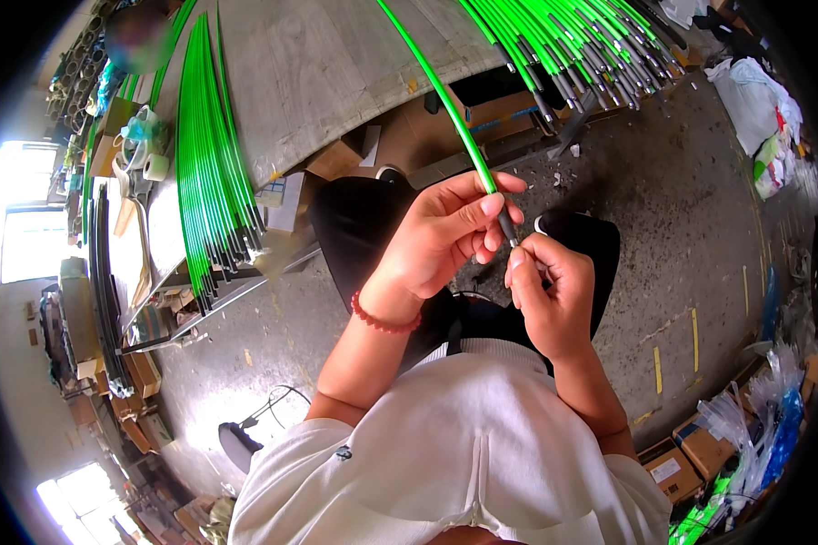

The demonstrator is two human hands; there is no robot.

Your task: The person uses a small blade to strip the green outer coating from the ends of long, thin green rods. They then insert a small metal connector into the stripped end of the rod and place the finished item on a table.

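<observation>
Pinched between the thumb and fingers of the left hand, a slim green rod is held just behind its dark near end, while the right hand has thumb and fingertips closed at its tip. The rod slants from there to the far left, across the near edge of the wooden table. A red bead bracelet circles the left wrist. Many similar rods lie together at the left of the table; another bundle fans out at the far right, dark ends past the edge. Cardboard boxes sit on the floor, near right.
</observation>
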